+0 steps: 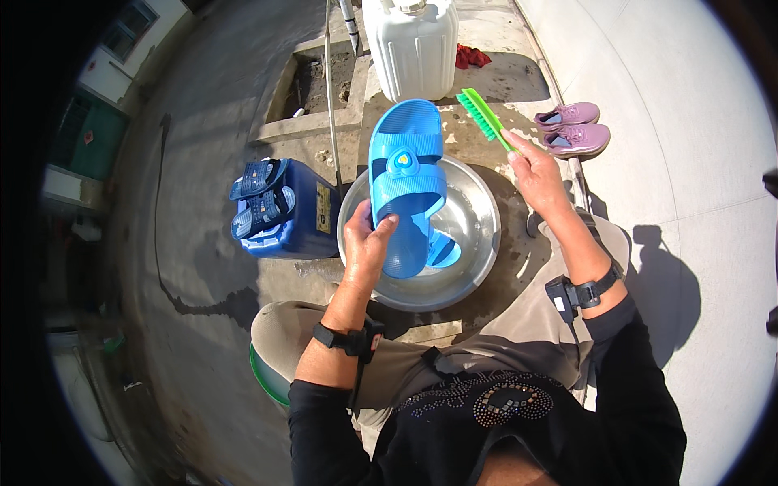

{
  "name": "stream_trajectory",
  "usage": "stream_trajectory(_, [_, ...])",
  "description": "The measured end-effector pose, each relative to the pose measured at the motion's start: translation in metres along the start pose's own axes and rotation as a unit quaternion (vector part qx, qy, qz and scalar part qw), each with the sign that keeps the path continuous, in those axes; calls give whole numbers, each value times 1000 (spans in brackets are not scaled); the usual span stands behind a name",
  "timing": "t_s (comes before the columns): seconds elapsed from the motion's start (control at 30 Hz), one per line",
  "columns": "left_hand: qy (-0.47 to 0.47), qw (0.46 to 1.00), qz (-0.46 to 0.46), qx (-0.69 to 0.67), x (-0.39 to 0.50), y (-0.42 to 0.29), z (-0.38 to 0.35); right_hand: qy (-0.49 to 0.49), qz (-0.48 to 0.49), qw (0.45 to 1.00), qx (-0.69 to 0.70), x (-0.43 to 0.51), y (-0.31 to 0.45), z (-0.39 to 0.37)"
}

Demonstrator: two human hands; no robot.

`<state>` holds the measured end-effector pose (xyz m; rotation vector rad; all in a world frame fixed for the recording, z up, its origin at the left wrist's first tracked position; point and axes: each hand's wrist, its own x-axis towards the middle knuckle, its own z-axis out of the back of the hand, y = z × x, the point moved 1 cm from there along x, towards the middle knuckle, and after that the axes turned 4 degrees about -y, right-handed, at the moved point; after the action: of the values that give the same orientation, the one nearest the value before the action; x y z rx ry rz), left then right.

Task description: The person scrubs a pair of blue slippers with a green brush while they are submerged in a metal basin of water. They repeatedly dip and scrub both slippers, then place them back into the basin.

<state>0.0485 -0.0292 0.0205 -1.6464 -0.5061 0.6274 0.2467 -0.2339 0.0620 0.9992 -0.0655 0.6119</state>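
Note:
My left hand point(366, 246) grips a bright blue plastic slide sandal point(406, 182) by its heel end, with the toe pointing away from me. Two ribbed straps cross its front, and a heart-shaped ornament sits between them. Below it stands a round metal basin point(480, 255) with water in it. A second blue sandal point(444, 250) lies in the basin, partly hidden behind the first. Off to the right, my right hand point(538, 177) holds a green scrubbing brush point(485, 118) by its handle, its bristles facing left and apart from the sandal.
A large white plastic jerrycan point(411, 54) stands beyond the basin, near a red cloth point(472, 56). On the left, dark blue slippers point(262, 206) rest on a blue plastic container point(310, 225). Pink shoes point(577, 140) sit at right. A thin upright pipe point(331, 97) rises beside the basin.

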Motion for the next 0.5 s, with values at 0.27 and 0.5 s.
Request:
stream_trajectory(0.27, [30,997,54,-49,0,2,0,95,173,971,-136,-13,33,-5])
stream_trajectory(0.5, [70,987,96,-104,-7,-4,2,107,178,978,-2,-15,32,4])
